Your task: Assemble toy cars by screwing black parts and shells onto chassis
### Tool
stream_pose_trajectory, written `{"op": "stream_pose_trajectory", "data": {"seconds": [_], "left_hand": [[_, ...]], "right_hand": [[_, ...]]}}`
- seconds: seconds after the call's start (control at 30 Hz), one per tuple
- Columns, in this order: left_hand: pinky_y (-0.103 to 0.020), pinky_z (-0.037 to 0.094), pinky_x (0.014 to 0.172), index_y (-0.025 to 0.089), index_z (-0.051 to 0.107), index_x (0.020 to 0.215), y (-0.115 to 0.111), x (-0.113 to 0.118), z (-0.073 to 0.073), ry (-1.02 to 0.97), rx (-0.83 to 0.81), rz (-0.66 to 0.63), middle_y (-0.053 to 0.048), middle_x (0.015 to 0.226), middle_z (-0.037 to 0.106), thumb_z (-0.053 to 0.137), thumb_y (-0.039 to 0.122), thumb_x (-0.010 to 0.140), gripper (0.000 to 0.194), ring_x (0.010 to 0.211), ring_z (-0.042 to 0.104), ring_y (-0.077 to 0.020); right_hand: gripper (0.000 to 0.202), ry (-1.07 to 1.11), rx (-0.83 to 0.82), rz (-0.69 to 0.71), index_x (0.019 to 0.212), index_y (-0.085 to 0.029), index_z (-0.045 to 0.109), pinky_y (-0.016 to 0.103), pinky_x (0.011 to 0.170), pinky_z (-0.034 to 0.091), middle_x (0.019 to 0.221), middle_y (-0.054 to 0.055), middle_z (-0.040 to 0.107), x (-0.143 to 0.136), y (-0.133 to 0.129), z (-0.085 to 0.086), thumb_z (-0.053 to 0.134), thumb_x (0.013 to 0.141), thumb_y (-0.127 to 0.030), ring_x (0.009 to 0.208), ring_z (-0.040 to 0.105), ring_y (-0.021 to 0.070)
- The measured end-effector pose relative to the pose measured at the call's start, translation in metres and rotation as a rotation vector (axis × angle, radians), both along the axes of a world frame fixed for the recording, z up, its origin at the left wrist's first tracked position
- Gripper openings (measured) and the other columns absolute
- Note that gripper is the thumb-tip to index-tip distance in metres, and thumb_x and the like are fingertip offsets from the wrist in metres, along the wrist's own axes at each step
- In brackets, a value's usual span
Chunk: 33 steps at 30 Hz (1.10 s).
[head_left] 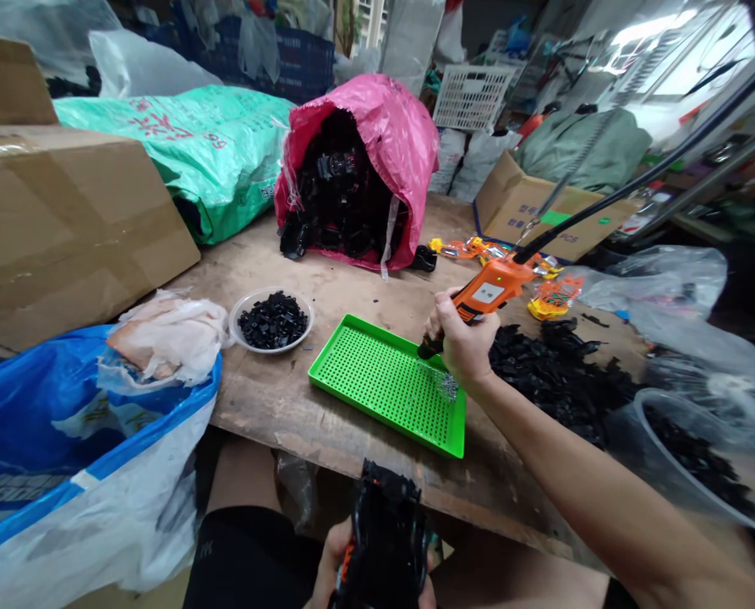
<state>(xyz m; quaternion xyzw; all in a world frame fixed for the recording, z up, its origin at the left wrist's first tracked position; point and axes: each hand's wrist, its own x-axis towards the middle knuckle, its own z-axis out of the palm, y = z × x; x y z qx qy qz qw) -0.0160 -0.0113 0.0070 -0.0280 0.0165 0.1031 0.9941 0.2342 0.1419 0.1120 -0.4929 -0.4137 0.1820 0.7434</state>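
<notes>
My right hand (469, 342) is wrapped round an orange electric screwdriver (488, 288) with a black cable and a spring at its top. Its black nose points down over the right part of a green perforated tray (364, 372). A small heap of silvery screws (444, 385) lies in that end of the tray. Low in front of my lap, my left hand (336, 558) grips a black plastic part with orange details (390, 533). The fingers show on both sides of it; its exact kind is unclear.
A clear bowl of small black pieces (272, 323) stands left of the tray. Loose black parts (555, 368) lie to the right, beside a clear tub (687, 457). Behind are an open pink sack (408, 152) of black parts and orange-yellow pieces (555, 296). A blue-white bag (129, 499) hangs left.
</notes>
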Motion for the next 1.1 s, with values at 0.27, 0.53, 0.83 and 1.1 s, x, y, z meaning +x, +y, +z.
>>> {"op": "stream_pose_trajectory", "data": {"seconds": [0.27, 0.53, 0.83, 1.1], "left_hand": [[-0.046, 0.058, 0.088, 0.019, 0.056, 0.133, 0.001, 0.000, -0.003, 0.011, -0.002, 0.011, -0.010, 0.129, 0.062, 0.061, 0.047, 0.095, 0.047, 0.107, 0.065, -0.0237], [-0.045, 0.059, 0.087, 0.019, 0.058, 0.130, 0.000, -0.002, -0.008, 0.006, -0.007, 0.013, -0.010, 0.127, 0.063, 0.062, 0.045, 0.095, 0.044, 0.106, 0.065, -0.0233], [-0.045, 0.058, 0.088, 0.019, 0.059, 0.129, 0.001, -0.002, -0.009, 0.018, 0.005, 0.027, -0.009, 0.127, 0.063, 0.062, 0.044, 0.095, 0.042, 0.106, 0.065, -0.0231], [-0.046, 0.058, 0.088, 0.019, 0.056, 0.132, 0.006, 0.006, -0.010, -0.023, 0.061, 0.000, -0.010, 0.128, 0.063, 0.060, 0.047, 0.096, 0.047, 0.106, 0.065, -0.0233]], "right_hand": [[0.033, 0.023, 0.008, 0.007, 0.082, -0.023, 0.054, 0.021, 0.034, 0.040, 0.047, -0.011, 0.044, -0.001, -0.001, 0.001, 0.080, 0.077, -0.043, 0.034, 0.043, 0.0074], [0.028, 0.062, 0.043, 0.039, 0.082, -0.022, 0.056, 0.021, 0.033, 0.039, 0.047, -0.011, 0.046, -0.002, -0.002, 0.001, 0.079, 0.079, -0.037, 0.034, 0.042, 0.0071], [0.031, 0.055, 0.053, 0.018, 0.082, -0.022, 0.055, 0.021, 0.035, 0.039, 0.047, -0.011, 0.046, -0.001, -0.001, -0.001, 0.080, 0.078, -0.040, 0.034, 0.043, 0.0072], [0.030, 0.045, 0.114, 0.026, 0.083, -0.023, 0.054, 0.022, 0.038, 0.042, 0.047, -0.012, 0.045, -0.003, -0.007, 0.014, 0.079, 0.079, -0.040, 0.034, 0.039, 0.0063]]}}
